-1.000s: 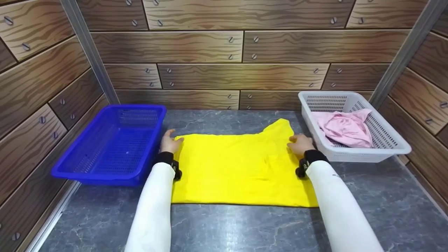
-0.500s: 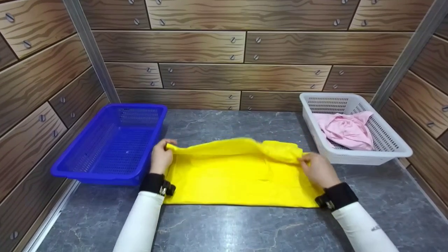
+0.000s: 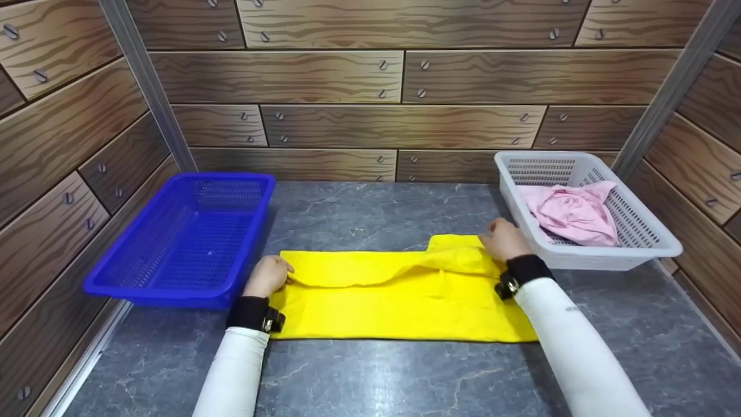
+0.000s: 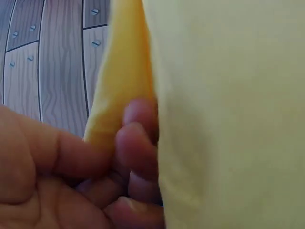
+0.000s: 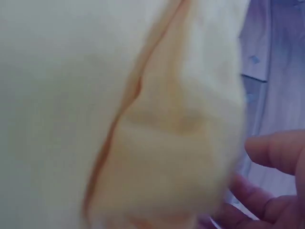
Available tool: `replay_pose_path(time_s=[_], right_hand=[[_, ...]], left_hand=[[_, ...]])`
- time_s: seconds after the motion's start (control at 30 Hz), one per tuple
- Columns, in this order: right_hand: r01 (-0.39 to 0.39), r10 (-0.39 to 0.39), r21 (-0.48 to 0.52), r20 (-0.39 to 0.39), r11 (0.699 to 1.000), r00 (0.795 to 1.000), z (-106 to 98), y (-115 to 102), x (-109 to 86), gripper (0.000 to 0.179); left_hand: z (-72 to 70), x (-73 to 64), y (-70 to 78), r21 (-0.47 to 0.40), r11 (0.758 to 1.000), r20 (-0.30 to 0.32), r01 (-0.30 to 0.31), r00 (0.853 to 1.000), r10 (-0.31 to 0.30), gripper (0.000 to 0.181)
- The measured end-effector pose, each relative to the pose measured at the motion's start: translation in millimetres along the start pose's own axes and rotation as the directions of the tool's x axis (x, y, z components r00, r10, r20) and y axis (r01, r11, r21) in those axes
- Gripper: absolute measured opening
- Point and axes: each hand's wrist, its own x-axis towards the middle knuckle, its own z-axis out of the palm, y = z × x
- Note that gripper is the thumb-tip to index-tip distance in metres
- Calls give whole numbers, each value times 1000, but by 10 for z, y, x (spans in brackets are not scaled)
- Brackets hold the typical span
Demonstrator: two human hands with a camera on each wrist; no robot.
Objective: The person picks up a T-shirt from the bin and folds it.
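A yellow shirt (image 3: 370, 315) lies on the table, its far edge folded over toward the near side as a strip with a wavy edge. My left hand (image 3: 269, 276) pinches the left end of this strip. In the left wrist view, the thumb and curled fingers of that left hand (image 4: 71, 176) are at the cloth's edge. Over at the right end, my right hand (image 3: 502, 238) is beside the shirt. The right wrist view shows the thumb of the right hand (image 5: 274, 186) apart from the cloth, while the other fingers are at its edge, their tips partly hidden.
A blue basket (image 3: 173, 295) stands left of the shirt, with nothing seen in it. On the right, a white basket (image 3: 613, 250) holds a crumpled pink cloth (image 3: 573, 214). Wood-patterned walls (image 3: 330, 124) enclose the grey table (image 3: 370, 382) at the back and sides.
Both hands took hold of the shirt's far edge, lifted it and folded it toward the near side. The right hand has since moved back and its thumb is off the cloth.
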Motion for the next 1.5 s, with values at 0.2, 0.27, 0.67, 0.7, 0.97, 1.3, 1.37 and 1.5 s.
replay_pose_path(time_s=[0.2, 0.27, 0.67, 0.7, 0.97, 1.3, 1.37, 1.5], right_hand=[[103, -76, -156, 168, 982, 983, 133, 31, 277, 48], [141, -127, -155, 96, 978, 987, 104, 23, 298, 39], [392, -282, 193, -428, 900, 859, -560, -186, -599, 11], [393, -303, 195, -371, 899, 878, -566, -138, -701, 12], [274, -306, 227, 116, 935, 945, -516, 205, -1070, 22], [263, -289, 122, 337, 957, 896, -489, 238, -1133, 3], [270, -290, 106, 367, 957, 884, -471, 235, -1125, 7], [261, -275, 92, 420, 961, 865, -441, 226, -1115, 21]], left_hand=[[14, 33, 18, -102, 995, -84, -13, 996, 4, 35], [27, 40, 35, -168, 985, -149, -48, 989, 23, 26], [-72, -45, 77, -342, 934, -176, -100, 984, 41, 22], [-94, -55, 66, -298, 951, -144, -85, 989, 43, 23], [-173, -130, -2, -6, 999, 93, -48, 995, 48, 25], [-142, -145, -15, 168, 983, 177, -80, 983, 50, 25], [-141, -155, -13, 206, 974, 171, -99, 983, 64, 22], [-151, -164, -25, 228, 969, 157, -97, 986, 62, 16]])
